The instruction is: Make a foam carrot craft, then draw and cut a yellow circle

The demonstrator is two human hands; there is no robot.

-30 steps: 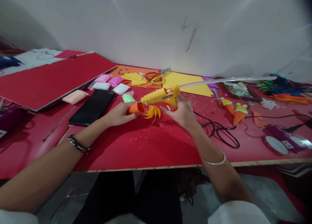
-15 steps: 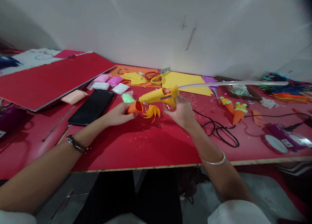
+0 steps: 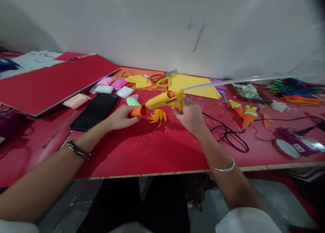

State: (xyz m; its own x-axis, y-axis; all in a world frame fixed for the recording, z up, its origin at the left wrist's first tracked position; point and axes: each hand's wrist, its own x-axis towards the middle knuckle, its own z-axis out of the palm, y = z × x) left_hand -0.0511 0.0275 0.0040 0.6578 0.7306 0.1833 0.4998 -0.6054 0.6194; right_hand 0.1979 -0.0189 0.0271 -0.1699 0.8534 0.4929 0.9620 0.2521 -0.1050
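My right hand [image 3: 191, 117] is closed round the grip of a yellow glue gun [image 3: 166, 99], whose long clear glue stick [image 3: 241, 80] sticks out to the right. The gun's nozzle points left into the mouth of a small orange paper cone [image 3: 138, 111]. My left hand [image 3: 122, 117] pinches that cone just above the red table [image 3: 162, 148]. A curled yellow-orange paper fringe [image 3: 157, 116] lies right below the nozzle, between my hands.
A black phone [image 3: 94, 111] lies left of my left hand, with pink, white and green clay packets [image 3: 113, 86] behind it. Scissors [image 3: 161, 79] rest on yellow paper [image 3: 195, 86] at the back. A black cord [image 3: 228, 136], finished paper carrots [image 3: 243, 113] and a purple device [image 3: 296, 141] lie right.
The glue gun's nozzle has edged a little left toward the cone, and the glue stick's far end has tilted slightly. Both hands keep their grips.
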